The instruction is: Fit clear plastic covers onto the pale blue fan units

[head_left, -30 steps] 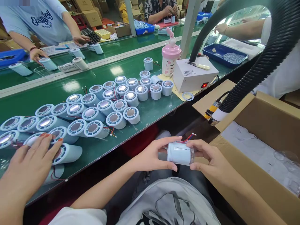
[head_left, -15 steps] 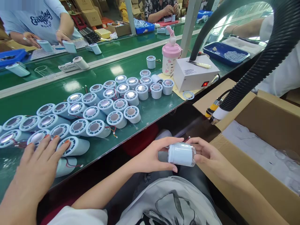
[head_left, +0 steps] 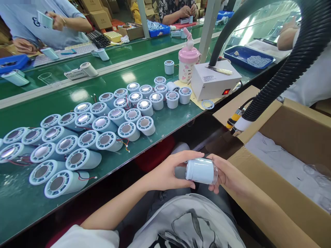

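Cylinder (head_left: 201,171) is lying sideways between both hands; left hand (head_left: 168,172) and right hand (head_left: 230,177) are each closing a grip round one end. Holding it level, over the lap, is best.

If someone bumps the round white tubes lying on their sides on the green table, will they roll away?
Probably yes. The white cylinders lying on their sides are smooth and round, so a nudge would likely roll them, perhaps off the green belt. Their thin red wires look floppy and might drag slightly. The upright cylinders stand on flat ends, so they seem steadier.
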Motion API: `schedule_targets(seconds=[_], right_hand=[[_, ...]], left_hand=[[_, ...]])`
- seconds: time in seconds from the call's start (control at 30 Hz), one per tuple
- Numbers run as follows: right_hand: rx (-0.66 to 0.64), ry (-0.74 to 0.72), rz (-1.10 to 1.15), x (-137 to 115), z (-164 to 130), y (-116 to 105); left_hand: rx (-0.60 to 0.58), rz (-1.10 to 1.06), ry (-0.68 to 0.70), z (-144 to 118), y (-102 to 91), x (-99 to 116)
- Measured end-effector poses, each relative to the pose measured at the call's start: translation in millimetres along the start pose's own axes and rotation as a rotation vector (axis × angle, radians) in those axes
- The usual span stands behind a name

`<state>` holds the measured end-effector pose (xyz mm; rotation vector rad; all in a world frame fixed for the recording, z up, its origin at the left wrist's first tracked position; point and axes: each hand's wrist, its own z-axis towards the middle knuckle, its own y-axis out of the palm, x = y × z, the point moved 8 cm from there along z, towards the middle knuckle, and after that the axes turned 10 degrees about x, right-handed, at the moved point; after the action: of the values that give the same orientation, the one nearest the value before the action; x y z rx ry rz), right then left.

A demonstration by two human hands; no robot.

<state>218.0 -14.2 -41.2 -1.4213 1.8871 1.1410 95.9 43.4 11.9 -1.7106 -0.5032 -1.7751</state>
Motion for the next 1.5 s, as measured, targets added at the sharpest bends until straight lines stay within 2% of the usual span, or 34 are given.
schedule_targets(seconds=[0.17,0.33,0.47,0.53,0.57,0.63,0.67,0.7,0.73,0.77,0.8,0.83,0.93,1.0,1.07,1.3,1.4,1.5], right_hand=[[0.01,0.151,0.048,11.5,-0.6,3.5],[-0.092,0.319,0.066,22.5,-6.3,12.5],[-0.14,0.344,0.001,29.5,-7.7,15.4],[-0.057,0.177,-0.101,21.5,-3.2,6.5],[0.035,0.016,-0.188,10.8,-1.1,-1.9],[0.208,-0.434,-0.419,-22.1,-8.2,-13.3],[0.234,-0.67,-0.545,-36.7,-17.6,-11.0],[0.209,-0.868,-0.657,-45.5,-27.6,-4.6],[0.156,-1.005,-0.731,-49.0,-35.6,2.0],[0.094,-1.065,-0.764,-49.1,-39.8,6.6],[0.051,-1.041,-0.753,-47.5,-39.4,7.6],[0.031,-0.946,-0.696,-44.7,-34.9,5.3],[-0.048,-0.524,-0.348,-28.0,-19.5,-0.9],[-0.105,-0.361,-0.164,-21.0,-17.6,1.0],[-0.103,-0.318,-0.141,-20.4,-18.1,0.2],[0.047,-0.299,-0.333,-12.3,-8.7,-14.7],[0.027,-0.274,-0.297,-2.9,-3.8,-7.2],[-0.071,-0.35,-0.331,-10.4,4.1,-5.5]], left_hand=[[-0.008,-0.055,0.041,-0.9,-0.2,0.2],[0.008,-0.029,0.12,-1.3,-1.2,5.2],[0.034,-0.059,0.039,-2.9,-0.4,5.5],[0.065,-0.09,-0.056,-4.4,-1.6,2.8],[0.082,-0.105,-0.104,-5.2,-2.5,1.3],[0.101,-0.144,-0.193,-6.9,-3.6,-2.0],[0.103,-0.167,-0.231,-7.5,-3.6,-3.6],[0.098,-0.19,-0.263,-7.9,-3.3,-5.2],[0.085,-0.213,-0.291,-8.1,-2.3,-6.7],[0.065,-0.231,-0.313,-8.2,-1.0,-8.0],[0.042,-0.239,-0.325,-8.1,0.3,-8.5],[0.022,-0.237,-0.325,-7.8,1.1,-8.3],[-0.01,-0.208,-0.254,-6.0,0.9,-1.4],[-0.02,-0.223,-0.218,-6.0,1.1,3.0],[-0.033,-0.273,-0.242,-7.1,3.1,2.1],[-0.051,-0.439,-0.406,-9.7,15.2,-21.4],[-0.013,-0.426,-0.496,-9.1,15.2,-33.0],[0.016,-0.328,-0.627,-5.4,4.2,-42.3]])
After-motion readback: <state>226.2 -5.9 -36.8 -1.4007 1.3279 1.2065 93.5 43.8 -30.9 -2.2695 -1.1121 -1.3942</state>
